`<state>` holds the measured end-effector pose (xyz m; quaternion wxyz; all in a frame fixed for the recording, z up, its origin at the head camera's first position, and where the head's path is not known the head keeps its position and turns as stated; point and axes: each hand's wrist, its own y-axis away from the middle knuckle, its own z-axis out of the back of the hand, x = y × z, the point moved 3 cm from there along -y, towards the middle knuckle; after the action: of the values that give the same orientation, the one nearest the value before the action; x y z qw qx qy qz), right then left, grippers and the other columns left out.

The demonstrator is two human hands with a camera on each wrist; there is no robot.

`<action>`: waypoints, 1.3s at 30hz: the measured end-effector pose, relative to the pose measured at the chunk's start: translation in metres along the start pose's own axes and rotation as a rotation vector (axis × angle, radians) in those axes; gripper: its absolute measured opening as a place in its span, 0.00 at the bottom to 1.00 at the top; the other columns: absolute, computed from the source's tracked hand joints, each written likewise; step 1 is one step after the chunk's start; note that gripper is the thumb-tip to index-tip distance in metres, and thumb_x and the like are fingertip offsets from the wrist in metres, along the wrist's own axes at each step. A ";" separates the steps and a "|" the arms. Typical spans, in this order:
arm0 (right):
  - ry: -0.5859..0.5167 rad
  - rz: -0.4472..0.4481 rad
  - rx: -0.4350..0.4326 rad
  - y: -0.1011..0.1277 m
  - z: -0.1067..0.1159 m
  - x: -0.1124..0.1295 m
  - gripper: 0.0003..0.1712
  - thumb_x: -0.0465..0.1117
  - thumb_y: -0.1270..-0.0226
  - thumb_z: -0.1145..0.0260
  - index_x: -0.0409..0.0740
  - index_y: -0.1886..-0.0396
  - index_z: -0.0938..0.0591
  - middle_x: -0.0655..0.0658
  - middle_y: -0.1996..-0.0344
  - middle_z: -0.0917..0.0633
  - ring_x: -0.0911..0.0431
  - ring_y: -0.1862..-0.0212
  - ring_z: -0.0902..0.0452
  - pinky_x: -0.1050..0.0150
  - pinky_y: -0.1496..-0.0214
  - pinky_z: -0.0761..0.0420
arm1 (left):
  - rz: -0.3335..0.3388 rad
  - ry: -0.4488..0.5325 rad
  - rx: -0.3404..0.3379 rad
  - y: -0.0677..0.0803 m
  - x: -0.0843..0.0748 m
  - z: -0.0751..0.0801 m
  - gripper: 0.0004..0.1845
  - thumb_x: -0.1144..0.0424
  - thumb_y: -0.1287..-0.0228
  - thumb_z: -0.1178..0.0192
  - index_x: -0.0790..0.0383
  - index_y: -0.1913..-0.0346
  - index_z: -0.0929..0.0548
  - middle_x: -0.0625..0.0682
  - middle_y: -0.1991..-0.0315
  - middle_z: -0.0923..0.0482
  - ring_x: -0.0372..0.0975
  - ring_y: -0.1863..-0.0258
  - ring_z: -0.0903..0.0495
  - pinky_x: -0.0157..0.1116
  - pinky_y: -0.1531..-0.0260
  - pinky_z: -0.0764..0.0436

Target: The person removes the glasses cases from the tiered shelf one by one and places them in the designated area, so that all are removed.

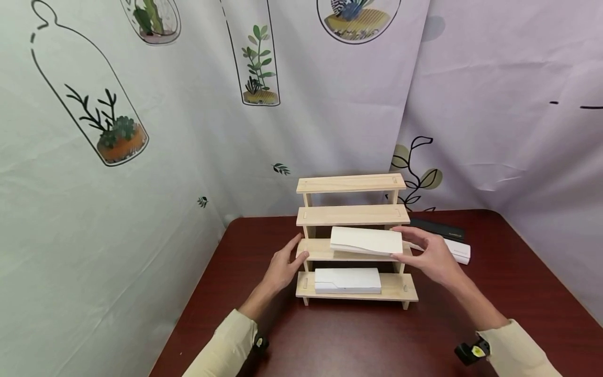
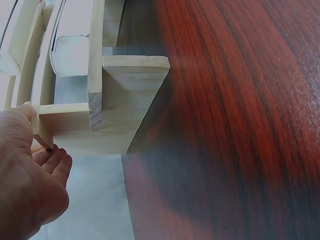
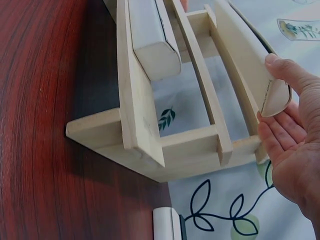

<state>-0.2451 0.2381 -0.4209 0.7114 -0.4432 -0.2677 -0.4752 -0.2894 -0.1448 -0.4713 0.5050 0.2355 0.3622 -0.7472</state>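
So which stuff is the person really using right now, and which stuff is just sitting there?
Being used:
- wooden stepped shelf, steadied by the left hand
- white box, held at its end by the right hand on the second step
- second white box, lying on the bottom step

Just lying about:
- black case behind the shelf
- white case beside it

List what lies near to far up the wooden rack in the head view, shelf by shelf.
White box on the bottom shelf → white box held by the right hand at the second shelf → bare third shelf → bare top shelf.
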 end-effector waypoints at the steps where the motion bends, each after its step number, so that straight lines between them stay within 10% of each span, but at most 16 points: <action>1: 0.000 -0.001 -0.005 0.001 0.001 -0.001 0.37 0.40 0.40 0.16 0.43 0.31 0.18 0.36 0.38 0.15 0.55 0.38 0.17 0.69 0.49 0.15 | 0.001 0.000 0.001 0.000 0.000 0.000 0.35 0.52 0.20 0.37 0.59 0.18 0.33 0.56 0.23 0.30 0.51 0.24 0.32 0.55 0.28 0.31; 9: 0.014 0.000 -0.019 0.004 0.010 -0.006 0.37 0.41 0.38 0.16 0.42 0.30 0.19 0.33 0.36 0.17 0.36 0.37 0.19 0.74 0.53 0.17 | 0.007 -0.002 0.008 0.000 0.000 0.000 0.35 0.52 0.20 0.38 0.59 0.18 0.34 0.56 0.22 0.31 0.50 0.23 0.33 0.55 0.27 0.31; 18: -0.004 0.026 -0.052 0.010 0.022 -0.007 0.36 0.37 0.40 0.16 0.41 0.32 0.18 0.35 0.37 0.16 0.78 0.43 0.23 0.78 0.49 0.19 | 0.023 -0.005 0.016 0.000 0.002 -0.001 0.35 0.52 0.20 0.38 0.58 0.17 0.35 0.55 0.22 0.32 0.49 0.23 0.33 0.54 0.27 0.31; 39: 0.078 -0.004 -0.124 0.024 0.056 -0.016 0.37 0.39 0.41 0.15 0.44 0.31 0.17 0.54 0.44 0.14 0.72 0.49 0.19 0.78 0.54 0.20 | 0.008 0.000 0.004 -0.001 0.003 -0.001 0.35 0.52 0.20 0.37 0.59 0.18 0.34 0.55 0.22 0.31 0.49 0.23 0.33 0.54 0.27 0.32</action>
<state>-0.2272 0.2983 -0.4172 0.6916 -0.4672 -0.2107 -0.5090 -0.2913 -0.1450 -0.4736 0.5075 0.2379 0.3596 -0.7460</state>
